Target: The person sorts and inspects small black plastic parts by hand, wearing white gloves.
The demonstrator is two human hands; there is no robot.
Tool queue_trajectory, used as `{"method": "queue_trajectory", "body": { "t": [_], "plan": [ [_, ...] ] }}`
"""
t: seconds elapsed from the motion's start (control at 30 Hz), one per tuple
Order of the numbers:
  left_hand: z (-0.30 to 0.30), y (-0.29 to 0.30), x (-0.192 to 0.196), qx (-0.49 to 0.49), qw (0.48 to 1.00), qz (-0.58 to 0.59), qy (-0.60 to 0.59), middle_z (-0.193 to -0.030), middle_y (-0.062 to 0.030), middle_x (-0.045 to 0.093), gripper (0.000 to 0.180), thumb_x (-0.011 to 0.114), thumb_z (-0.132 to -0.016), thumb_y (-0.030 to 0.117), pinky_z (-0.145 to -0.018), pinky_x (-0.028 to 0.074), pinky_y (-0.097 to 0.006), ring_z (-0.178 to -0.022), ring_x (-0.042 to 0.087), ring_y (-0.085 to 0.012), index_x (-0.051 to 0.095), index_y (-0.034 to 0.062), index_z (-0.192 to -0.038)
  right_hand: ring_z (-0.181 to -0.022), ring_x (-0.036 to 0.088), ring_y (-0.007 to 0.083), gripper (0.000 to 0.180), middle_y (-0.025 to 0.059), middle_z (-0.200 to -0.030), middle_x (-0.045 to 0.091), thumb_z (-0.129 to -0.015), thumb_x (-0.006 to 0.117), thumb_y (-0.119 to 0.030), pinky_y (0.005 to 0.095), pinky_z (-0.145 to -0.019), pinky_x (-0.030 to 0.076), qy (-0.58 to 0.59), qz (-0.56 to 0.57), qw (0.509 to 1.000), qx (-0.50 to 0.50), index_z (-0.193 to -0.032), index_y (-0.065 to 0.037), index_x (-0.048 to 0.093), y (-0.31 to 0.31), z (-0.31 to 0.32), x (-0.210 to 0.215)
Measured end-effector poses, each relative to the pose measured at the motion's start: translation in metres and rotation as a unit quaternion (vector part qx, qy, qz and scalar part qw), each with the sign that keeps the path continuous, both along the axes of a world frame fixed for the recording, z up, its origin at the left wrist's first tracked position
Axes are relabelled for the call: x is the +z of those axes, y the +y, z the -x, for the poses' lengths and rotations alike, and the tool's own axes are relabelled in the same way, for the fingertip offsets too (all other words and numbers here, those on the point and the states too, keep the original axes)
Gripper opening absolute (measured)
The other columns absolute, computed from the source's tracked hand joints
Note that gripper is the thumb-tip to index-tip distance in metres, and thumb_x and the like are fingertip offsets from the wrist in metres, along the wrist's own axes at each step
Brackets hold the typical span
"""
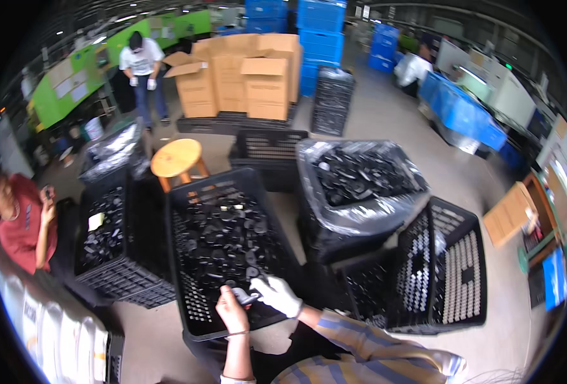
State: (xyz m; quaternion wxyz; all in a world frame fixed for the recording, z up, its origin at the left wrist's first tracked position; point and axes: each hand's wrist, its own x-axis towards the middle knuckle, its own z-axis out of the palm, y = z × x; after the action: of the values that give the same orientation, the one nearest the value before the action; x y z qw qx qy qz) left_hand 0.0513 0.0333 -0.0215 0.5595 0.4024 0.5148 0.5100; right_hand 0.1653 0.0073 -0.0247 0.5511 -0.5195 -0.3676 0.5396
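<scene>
Over the near end of a black plastic crate (279, 269), my bare left hand (232, 313) is closed on a small dark part (244, 296) with a shiny, rounded face. My right hand (277, 296), in a white glove, meets the same part from the right, its fingers closed at the part's edge. The exact kind of part is too small to make out. Below and beyond both hands, the crate holds a heap of small black round parts (222, 233).
A bag-lined bin (331, 221) of black parts stands to the right, beside tilted mesh crates (462, 275). Left are stacked crates (130, 281) and a seated person (24, 221). Beyond are a wooden stool (178, 157), cartons (264, 89) and a standing person (141, 64).
</scene>
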Motion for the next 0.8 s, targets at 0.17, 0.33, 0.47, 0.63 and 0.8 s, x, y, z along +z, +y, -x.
{"method": "queue_trajectory", "body": {
  "t": [0.17, 0.33, 0.47, 0.63, 0.8],
  "plan": [
    [-0.022, 0.016, -0.026, -0.035, 0.988, -0.130, 0.070, -0.064, -0.0022, 0.049, 0.030, 0.043, -0.084, 0.026, -0.041, 0.040, -0.019, -0.048, 0.048, -0.0074, 0.050, 0.0002, -0.071, -0.046, 0.044, 0.0027, 0.014, -0.0017, -0.062, 0.049, -0.081, 0.049, -0.014, 0.0147, -0.040, 0.034, 0.032, -0.016, 0.999, 0.036, -0.092, -0.006, 0.049, 0.001, -0.023, -0.006],
    [-0.036, 0.028, -0.029, -0.100, 0.982, -0.142, -0.072, -0.089, -0.0050, 0.050, 0.020, 0.049, -0.081, 0.016, -0.056, 0.047, -0.021, -0.067, 0.053, -0.0108, 0.053, -0.0014, -0.091, -0.046, 0.043, 0.0023, 0.011, -0.0012, -0.062, 0.050, -0.080, 0.050, -0.014, 0.0130, -0.038, 0.030, 0.043, -0.023, 0.997, 0.059, -0.087, -0.006, 0.051, 0.021, -0.059, 0.013],
    [-0.033, 0.060, -0.024, -0.072, 0.976, 0.016, -0.206, -0.084, -0.0035, 0.055, 0.018, 0.051, -0.079, 0.009, -0.055, 0.046, -0.020, -0.065, 0.054, -0.0097, 0.054, 0.0042, -0.096, -0.045, 0.044, 0.0032, 0.015, 0.0006, -0.062, 0.052, -0.078, 0.053, -0.019, 0.0136, -0.037, 0.030, 0.004, 0.012, 0.999, 0.052, -0.088, -0.008, 0.050, 0.024, -0.108, 0.021],
    [-0.007, 0.109, -0.116, -0.272, 0.904, -0.033, 0.328, -0.095, -0.0130, 0.053, 0.038, 0.058, -0.070, 0.023, -0.073, 0.044, -0.031, -0.084, 0.053, -0.0233, 0.050, 0.0013, -0.101, -0.048, 0.043, 0.0043, 0.022, 0.0044, -0.068, 0.053, -0.080, 0.049, -0.031, 0.0127, -0.032, 0.028, 0.311, -0.088, 0.934, -0.150, -0.081, -0.009, 0.048, 0.034, -0.198, 0.027],
    [0.000, 0.107, -0.176, -0.565, 0.527, 0.065, 0.631, -0.109, -0.0212, 0.046, 0.051, 0.057, -0.065, 0.026, -0.079, 0.041, -0.038, -0.102, 0.047, -0.0284, 0.045, 0.0038, -0.110, -0.048, 0.040, 0.0028, 0.027, -0.0022, -0.067, 0.045, -0.080, 0.046, -0.037, 0.0138, -0.032, 0.026, 0.443, -0.105, 0.889, -0.042, -0.081, -0.011, 0.047, 0.027, -0.191, 0.027]
  ]
}}
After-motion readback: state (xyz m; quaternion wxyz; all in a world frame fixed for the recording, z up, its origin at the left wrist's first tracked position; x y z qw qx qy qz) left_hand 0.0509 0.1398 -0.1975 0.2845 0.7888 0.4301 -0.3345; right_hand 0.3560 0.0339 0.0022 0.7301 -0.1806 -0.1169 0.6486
